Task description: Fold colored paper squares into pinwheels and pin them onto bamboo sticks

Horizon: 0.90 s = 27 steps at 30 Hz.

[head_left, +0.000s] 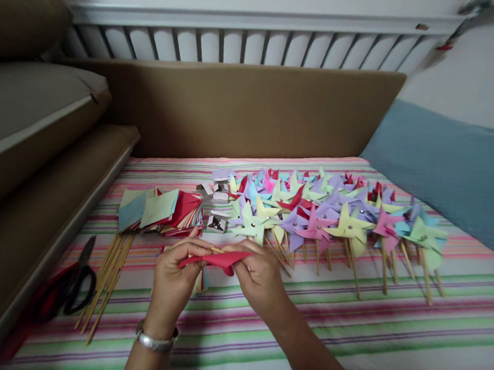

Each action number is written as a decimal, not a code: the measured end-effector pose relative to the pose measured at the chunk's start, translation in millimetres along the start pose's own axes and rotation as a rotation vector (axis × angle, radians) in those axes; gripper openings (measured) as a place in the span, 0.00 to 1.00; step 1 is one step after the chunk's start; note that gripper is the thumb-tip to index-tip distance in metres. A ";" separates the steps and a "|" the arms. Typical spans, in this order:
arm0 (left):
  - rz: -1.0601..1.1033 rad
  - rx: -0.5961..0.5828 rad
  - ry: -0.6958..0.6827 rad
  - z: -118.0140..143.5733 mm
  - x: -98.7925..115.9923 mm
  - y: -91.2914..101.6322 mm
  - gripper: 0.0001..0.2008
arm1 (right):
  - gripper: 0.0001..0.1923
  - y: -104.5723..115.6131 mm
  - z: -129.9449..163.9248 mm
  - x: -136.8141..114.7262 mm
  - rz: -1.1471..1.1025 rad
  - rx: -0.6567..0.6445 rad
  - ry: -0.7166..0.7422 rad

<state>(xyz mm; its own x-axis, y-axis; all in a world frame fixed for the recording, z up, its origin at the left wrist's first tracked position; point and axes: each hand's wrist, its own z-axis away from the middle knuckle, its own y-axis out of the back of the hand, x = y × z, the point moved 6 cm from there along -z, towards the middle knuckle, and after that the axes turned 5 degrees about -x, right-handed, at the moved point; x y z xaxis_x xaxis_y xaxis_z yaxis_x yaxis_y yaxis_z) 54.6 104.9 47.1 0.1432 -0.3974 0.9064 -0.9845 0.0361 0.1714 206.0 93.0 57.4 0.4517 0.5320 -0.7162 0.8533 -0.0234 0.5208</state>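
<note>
Between both hands, raised above the striped cloth, is a red paper pinwheel (224,260) seen nearly edge-on. My left hand (180,267) is closed on its left side, and my right hand (257,271) pinches its right side. The tip of a wooden stick (216,249) shows behind the red paper; the rest of it is hidden. Under the hands lie a few pieces of paper (199,281), mostly covered. Just beyond sits a small open box (217,223) with dark, shiny bits inside, too small to name.
Finished pinwheels (317,219) spread over the right of the striped cloth (249,342). Stacked paper squares (159,208), wooden sticks (107,279) and black-handled scissors (74,281) lie left. Cushions (35,121) rise along the left edge; a brown panel (233,107) stands behind.
</note>
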 end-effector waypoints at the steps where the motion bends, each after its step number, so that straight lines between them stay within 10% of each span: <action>1: 0.000 0.001 0.000 -0.1 0.1 -0.1 0.03 | 0.15 0.0 0.1 0.0 0.000 0.004 0.001; 27: 0.018 0.019 -0.050 0.4 2.4 1.3 0.06 | 0.21 -0.8 -1.5 3.6 -0.114 -0.008 -0.003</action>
<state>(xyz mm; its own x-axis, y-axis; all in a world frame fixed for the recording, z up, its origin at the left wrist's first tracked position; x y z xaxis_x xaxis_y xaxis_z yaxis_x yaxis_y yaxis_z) 53.6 103.6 49.3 0.1209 -0.4426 0.8885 -0.9887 0.0266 0.1478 206.6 96.2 55.1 0.3528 0.5284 -0.7722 0.8969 0.0441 0.4399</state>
